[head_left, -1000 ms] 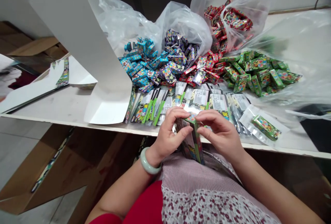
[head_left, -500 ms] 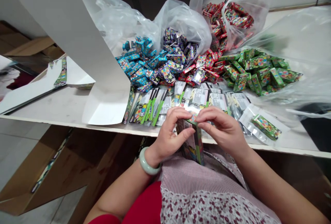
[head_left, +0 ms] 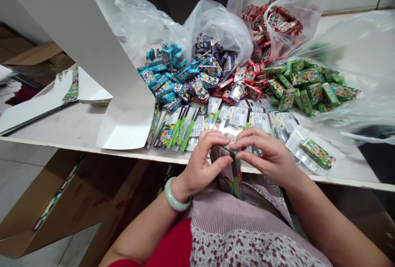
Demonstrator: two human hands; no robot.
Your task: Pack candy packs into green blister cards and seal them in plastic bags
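I see the left hand (head_left: 205, 158) and right hand (head_left: 267, 155) hold a packet (head_left: 226, 172) by the table (head_left: 78, 129) edge; a green box (head_left: 317, 153) lies near the front right corner.

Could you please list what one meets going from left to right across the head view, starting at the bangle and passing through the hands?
Pale green round bangle, bare left hand, upright printed packet with black-and-green sides, bare right hand, small green rectangular printed box.

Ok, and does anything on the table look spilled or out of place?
Slightly: blue packets and purple packets mingle where their heaps meet, though colours are otherwise mostly grouped. One green packet lies at the right, apart from the green heap. Nothing looks clearly damaged.
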